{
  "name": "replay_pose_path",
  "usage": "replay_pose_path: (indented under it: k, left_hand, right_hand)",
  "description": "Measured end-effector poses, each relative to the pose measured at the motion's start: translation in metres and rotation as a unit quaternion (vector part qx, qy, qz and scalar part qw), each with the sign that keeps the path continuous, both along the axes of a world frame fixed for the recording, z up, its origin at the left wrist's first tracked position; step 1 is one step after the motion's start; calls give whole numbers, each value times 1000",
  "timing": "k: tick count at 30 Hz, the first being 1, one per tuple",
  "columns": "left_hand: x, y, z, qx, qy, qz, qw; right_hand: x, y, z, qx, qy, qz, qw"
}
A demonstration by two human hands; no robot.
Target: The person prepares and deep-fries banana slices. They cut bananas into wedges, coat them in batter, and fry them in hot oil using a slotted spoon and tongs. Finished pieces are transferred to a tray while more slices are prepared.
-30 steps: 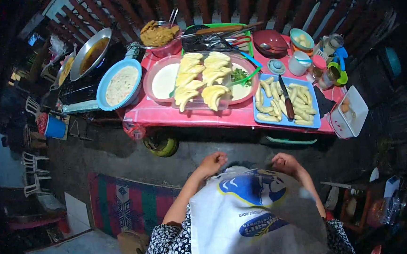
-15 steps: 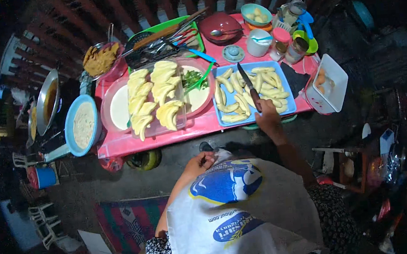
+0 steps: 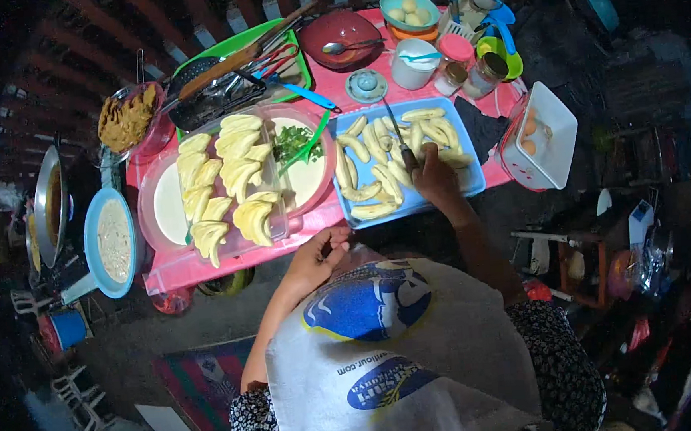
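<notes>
My right hand (image 3: 436,175) is closed round the handle of a knife (image 3: 407,153), low over a light blue tray (image 3: 409,213). The blade points away from me, among several peeled bananas (image 3: 372,143) lying in the tray. My left hand (image 3: 316,257) is just off the table's near edge, in front of the apron (image 3: 464,311). Its fingers are loosely curled with the thumb apart, and nothing shows in it. Left of the tray, banana pieces cut into fans (image 3: 251,218) lie in rows on a clear plastic tray (image 3: 277,230) over two bowls of pale batter (image 3: 299,175).
A blue basin (image 3: 93,273) of pale mix stands at the left, beside pans (image 3: 50,204). Behind are a green tray (image 3: 229,43) of utensils, a dark red bowl (image 3: 340,30) and jars (image 3: 486,73). A white container (image 3: 561,140) with eggs sits at the right edge.
My right hand has lowered the knife toward the bananas. My left hand has risen toward the table edge. The whole view has shifted, with the table now further left.
</notes>
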State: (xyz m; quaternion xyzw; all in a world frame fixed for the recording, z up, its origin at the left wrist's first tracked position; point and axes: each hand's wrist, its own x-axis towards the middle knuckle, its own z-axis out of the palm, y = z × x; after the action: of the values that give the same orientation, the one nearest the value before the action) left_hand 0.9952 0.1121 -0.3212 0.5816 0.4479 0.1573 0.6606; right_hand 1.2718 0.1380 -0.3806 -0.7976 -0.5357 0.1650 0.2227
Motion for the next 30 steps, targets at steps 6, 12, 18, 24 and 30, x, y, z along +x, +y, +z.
replay_pose_path:
  k: [6, 12, 18, 24, 30]
  left_hand:
    - [54, 2, 2, 6, 2, 52, 999]
    - [89, -8, -12, 14, 11, 100, 995]
    - [96, 7, -13, 22, 62, 162, 985]
    - [134, 18, -26, 262, 172, 74, 947]
    - [173, 41, -67, 534, 204, -160, 804]
  right_hand:
    - [8, 4, -1, 110, -4, 135, 985]
    - [17, 24, 6, -109, 35, 125, 986]
    - [76, 31, -13, 20, 312, 141, 939]
    - [141, -12, 48, 1, 734, 8, 679]
    - [176, -63, -13, -23, 513, 54, 856]
